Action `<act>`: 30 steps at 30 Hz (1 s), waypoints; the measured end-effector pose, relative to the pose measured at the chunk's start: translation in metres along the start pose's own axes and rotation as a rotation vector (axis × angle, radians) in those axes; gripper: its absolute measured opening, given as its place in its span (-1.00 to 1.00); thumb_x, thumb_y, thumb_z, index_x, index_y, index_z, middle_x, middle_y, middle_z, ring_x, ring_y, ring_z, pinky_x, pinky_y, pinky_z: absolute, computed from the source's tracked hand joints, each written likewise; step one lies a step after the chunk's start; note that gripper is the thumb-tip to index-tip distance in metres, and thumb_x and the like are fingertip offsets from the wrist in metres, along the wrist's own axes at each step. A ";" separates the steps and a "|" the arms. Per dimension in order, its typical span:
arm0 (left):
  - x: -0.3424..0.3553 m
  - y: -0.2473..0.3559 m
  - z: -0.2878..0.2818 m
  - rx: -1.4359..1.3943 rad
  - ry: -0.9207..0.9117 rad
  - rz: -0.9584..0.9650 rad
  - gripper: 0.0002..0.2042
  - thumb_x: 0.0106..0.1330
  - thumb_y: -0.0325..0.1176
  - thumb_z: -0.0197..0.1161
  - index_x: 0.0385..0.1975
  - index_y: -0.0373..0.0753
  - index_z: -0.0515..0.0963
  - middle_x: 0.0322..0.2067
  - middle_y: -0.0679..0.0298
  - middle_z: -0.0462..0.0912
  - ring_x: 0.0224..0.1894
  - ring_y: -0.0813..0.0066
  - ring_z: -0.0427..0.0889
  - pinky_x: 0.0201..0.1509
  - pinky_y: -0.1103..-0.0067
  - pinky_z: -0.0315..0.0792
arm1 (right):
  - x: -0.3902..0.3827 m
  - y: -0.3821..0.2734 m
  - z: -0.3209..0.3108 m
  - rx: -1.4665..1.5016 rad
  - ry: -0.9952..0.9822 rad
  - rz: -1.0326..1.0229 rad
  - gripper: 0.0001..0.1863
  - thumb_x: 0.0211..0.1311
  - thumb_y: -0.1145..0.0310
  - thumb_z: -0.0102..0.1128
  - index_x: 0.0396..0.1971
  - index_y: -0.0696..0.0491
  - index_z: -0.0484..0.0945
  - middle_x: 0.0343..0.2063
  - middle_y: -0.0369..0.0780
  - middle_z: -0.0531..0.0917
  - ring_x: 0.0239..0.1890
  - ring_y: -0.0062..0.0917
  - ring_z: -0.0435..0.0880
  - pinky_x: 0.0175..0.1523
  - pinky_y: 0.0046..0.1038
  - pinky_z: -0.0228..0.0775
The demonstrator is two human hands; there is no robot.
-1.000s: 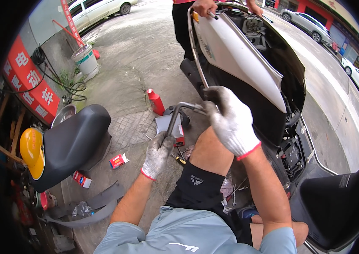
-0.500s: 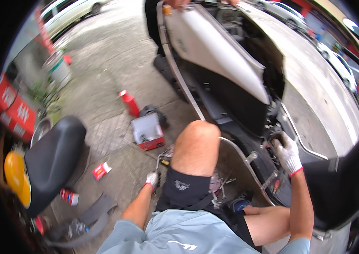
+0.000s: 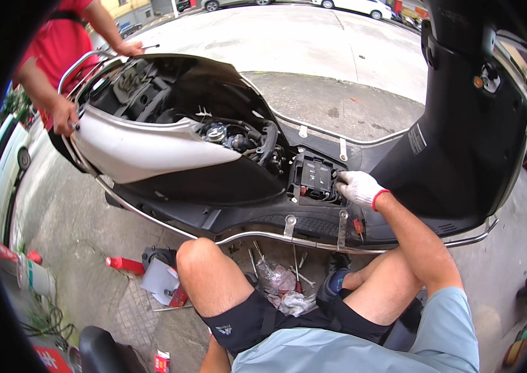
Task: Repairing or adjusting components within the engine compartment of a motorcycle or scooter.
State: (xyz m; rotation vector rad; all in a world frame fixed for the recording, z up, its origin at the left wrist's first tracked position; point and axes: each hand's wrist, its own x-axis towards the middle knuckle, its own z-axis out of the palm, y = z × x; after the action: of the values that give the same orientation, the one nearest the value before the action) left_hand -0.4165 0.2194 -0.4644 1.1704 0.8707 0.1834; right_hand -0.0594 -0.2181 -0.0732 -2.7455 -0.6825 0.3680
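Observation:
My right hand (image 3: 361, 188) wears a white knit glove with a red cuff. Its fingers are curled together at the right edge of a black battery (image 3: 318, 176), which sits in the opened floorboard of a scooter; whatever lies between the fingertips is hidden. A screwdriver with an orange handle (image 3: 358, 229) rests on the footboard below my wrist. Only part of my left forearm (image 3: 215, 357) shows at the lower edge, and that hand is out of sight. The scooter's white side panel (image 3: 151, 149) and exposed engine parts (image 3: 217, 132) lie left of the battery.
A co-worker in red (image 3: 68, 40) grips the scooter's rear end. Wrenches and crumpled plastic (image 3: 294, 303) lie on the ground between my legs. Near my left knee are a red bottle (image 3: 125, 265) and an open box (image 3: 161, 280). A metal guard rail (image 3: 245, 235) edges the scooter.
My view has swung right, bringing the scooter across the picture and the co-worker into view. My left hand has gone out of sight. My right hand stays by the scooter's open floorboard.

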 end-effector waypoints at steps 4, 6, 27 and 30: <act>-0.026 0.003 -0.031 -0.122 0.096 -0.042 -0.61 0.49 -0.09 0.05 -0.01 -0.24 0.68 -0.21 0.16 0.76 -0.22 0.22 0.69 -0.19 0.33 0.57 | 0.004 0.012 0.007 -0.062 -0.074 -0.040 -0.60 0.37 0.12 0.03 -0.07 0.13 0.61 -0.13 0.06 0.69 0.02 -0.04 0.64 0.13 -0.15 0.46; -0.053 0.000 -0.055 -0.178 0.154 -0.080 -0.61 0.50 -0.08 0.05 -0.02 -0.24 0.68 -0.19 0.16 0.76 -0.22 0.23 0.69 -0.19 0.33 0.57 | -0.001 0.012 -0.004 -0.013 -0.080 -0.045 -0.61 0.37 0.12 0.04 -0.08 0.13 0.61 -0.13 0.06 0.69 0.01 -0.04 0.64 0.13 -0.15 0.46; -0.134 0.395 0.282 0.494 -0.284 0.719 -0.81 0.49 -0.31 0.17 -0.14 -0.27 0.66 -0.36 0.29 0.68 -0.37 0.59 0.59 -0.29 0.59 0.48 | -0.011 0.016 0.001 -0.018 -0.150 -0.019 -0.64 0.30 0.17 0.05 -0.14 0.11 0.67 -0.23 0.04 0.73 -0.10 -0.05 0.71 0.05 -0.17 0.54; -0.116 0.377 0.324 0.722 -0.586 0.812 -0.85 0.47 -0.42 0.17 -0.13 -0.27 0.66 -0.42 0.33 0.66 -0.37 0.67 0.57 -0.26 0.65 0.45 | -0.013 0.016 0.004 -0.005 -0.181 0.032 -0.64 0.32 0.17 0.04 -0.12 0.10 0.66 -0.23 0.06 0.72 -0.11 -0.03 0.71 0.04 -0.15 0.53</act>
State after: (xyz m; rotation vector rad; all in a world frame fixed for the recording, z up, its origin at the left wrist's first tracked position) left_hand -0.1613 0.0780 -0.0459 2.0805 -0.1321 0.1681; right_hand -0.0650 -0.2374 -0.0803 -2.7537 -0.6845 0.6296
